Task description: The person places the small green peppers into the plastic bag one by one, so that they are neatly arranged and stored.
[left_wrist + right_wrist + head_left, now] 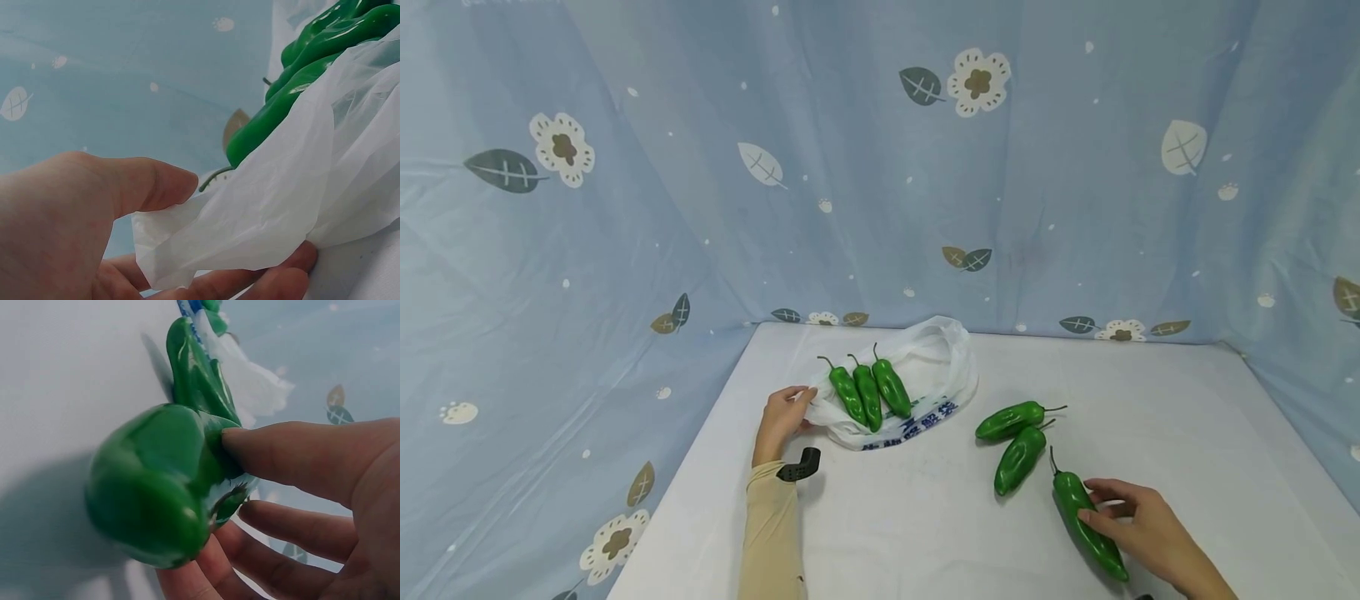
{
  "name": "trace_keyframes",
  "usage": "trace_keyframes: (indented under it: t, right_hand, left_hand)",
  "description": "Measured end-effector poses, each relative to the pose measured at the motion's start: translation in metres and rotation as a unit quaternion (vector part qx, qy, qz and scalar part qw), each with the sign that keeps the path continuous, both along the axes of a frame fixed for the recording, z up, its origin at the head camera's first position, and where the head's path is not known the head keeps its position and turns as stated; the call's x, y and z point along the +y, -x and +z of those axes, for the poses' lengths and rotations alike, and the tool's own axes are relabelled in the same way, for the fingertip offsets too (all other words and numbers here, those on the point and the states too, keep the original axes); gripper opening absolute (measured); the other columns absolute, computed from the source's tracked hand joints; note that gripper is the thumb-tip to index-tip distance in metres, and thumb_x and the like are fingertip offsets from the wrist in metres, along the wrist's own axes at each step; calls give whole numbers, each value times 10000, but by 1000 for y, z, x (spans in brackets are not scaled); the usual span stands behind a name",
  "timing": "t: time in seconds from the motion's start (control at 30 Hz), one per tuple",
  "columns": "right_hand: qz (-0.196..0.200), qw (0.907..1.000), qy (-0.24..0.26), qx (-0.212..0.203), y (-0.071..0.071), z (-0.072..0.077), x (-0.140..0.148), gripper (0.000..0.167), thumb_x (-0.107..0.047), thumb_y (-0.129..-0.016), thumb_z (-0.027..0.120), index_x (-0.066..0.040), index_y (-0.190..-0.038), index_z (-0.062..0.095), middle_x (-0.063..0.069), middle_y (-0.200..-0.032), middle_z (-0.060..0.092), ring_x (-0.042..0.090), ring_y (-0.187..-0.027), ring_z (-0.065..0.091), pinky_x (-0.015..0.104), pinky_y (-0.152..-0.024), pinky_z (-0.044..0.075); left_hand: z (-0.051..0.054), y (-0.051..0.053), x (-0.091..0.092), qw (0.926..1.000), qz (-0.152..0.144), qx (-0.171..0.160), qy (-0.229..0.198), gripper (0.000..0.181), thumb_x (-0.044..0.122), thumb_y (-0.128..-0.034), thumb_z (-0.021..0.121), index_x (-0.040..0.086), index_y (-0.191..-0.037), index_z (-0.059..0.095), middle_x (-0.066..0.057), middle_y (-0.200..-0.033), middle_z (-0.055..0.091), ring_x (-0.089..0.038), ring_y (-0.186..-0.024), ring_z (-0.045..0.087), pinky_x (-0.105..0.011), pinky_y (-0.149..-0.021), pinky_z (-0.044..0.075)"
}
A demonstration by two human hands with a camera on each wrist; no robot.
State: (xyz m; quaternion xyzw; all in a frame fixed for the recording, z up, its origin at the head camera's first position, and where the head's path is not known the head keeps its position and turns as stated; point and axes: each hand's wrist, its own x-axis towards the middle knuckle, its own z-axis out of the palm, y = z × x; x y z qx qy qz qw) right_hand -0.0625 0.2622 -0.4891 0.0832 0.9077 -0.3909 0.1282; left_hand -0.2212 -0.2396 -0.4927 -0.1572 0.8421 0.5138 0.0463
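Observation:
My left hand (784,419) holds the left edge of a thin white plastic bag (958,367), thumb above and fingers beneath the film (262,212). Three green chili peppers (867,396) with stems lie side by side on the bag, just right of that hand. At the lower right, my right hand (1138,525) grips another long green pepper (1086,525), its thumb on one side and fingers on the other. In the right wrist view the blunt end of this pepper (150,494) fills the middle, with the thumb (281,456) touching it.
Two more green peppers lie close together mid-table, one behind (1009,421) and one in front (1019,461), between the bag and my right hand. A white cloth covers the table (910,533). A blue patterned curtain (865,167) rises along the back and sides.

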Motion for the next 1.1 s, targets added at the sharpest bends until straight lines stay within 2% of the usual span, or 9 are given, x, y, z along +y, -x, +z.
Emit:
trace_keyframes:
  t: [0.23, 0.57, 0.87, 1.1]
  right_hand:
    - [31, 9999, 140, 1, 4, 7, 0, 641, -327, -895, 805, 75, -1356, 614, 201, -1214, 713, 221, -982, 700, 291, -698, 575]
    - [-52, 9997, 197, 153, 11, 15, 0, 651, -382, -905, 795, 66, -1349, 632, 258, -1261, 700, 278, -1024, 718, 395, -772, 606]
    - [71, 9988, 210, 445, 14, 23, 1, 607, -378, -934, 769, 46, -1350, 645, 271, -1329, 673, 306, -1072, 709, 286, -724, 560]
    - [104, 9981, 175, 576, 21, 30, -1, 574, -353, -946, 762, 44, -1345, 650, 262, -1315, 685, 301, -1062, 711, 309, -728, 561]
  left_hand:
    - [2, 1, 2, 10000, -30, -10, 73, 565, 413, -1016, 584, 62, -1459, 577, -293, -1530, 491, -93, -640, 655, -222, -660, 508]
    - [4, 2, 4, 10000, -45, 32, 79, 552, 397, -1015, 594, 52, -1446, 589, -293, -1480, 542, -99, -627, 659, -218, -641, 512]
    - [3, 1, 3, 9999, -34, 15, 116, 557, 397, -1017, 590, 49, -1452, 583, -291, -1485, 540, -99, -642, 669, -212, -652, 516]
    - [2, 0, 2, 9999, 47, -16, 136, 555, 396, -1007, 594, 51, -1441, 594, -276, -1461, 567, -93, -639, 654, -216, -653, 515]
